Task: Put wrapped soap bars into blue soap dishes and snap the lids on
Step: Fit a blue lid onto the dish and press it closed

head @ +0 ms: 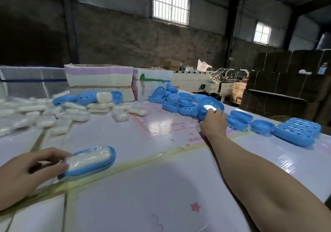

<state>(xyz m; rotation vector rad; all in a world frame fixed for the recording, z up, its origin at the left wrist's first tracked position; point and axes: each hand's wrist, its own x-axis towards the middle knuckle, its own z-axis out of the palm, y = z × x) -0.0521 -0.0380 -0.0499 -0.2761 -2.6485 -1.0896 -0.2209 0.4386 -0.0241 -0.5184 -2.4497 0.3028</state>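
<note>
Head view: a person works at a glossy white tabletop in a dim brick-walled workshop.
Left hand: near left, fingers and thumb curled round the near end of a blue dish that sits on the tabletop.
Soap: one wrapped bar lies inside that dish, its clear wrap showing above the rim; no lid on it.
Right hand: stretched to the far right, fingers closed on a blue lid lifted at the edge of the pile.
Pile: loose blue dish parts heaped at far centre-right, just beside the gripped lid.
Row: more blue shells lie singly on the tabletop right of the right hand, ending in a large slotted piece near the right edge.
Bars: wrapped soap bars spread across the far left, with a few blue parts among them, one carrying a bar.
Stacks: bundled flat sheets stand behind the bars.
Background: cardboard boxes stacked at far right, a cream machine beside them, two barred windows in the wall.
</note>
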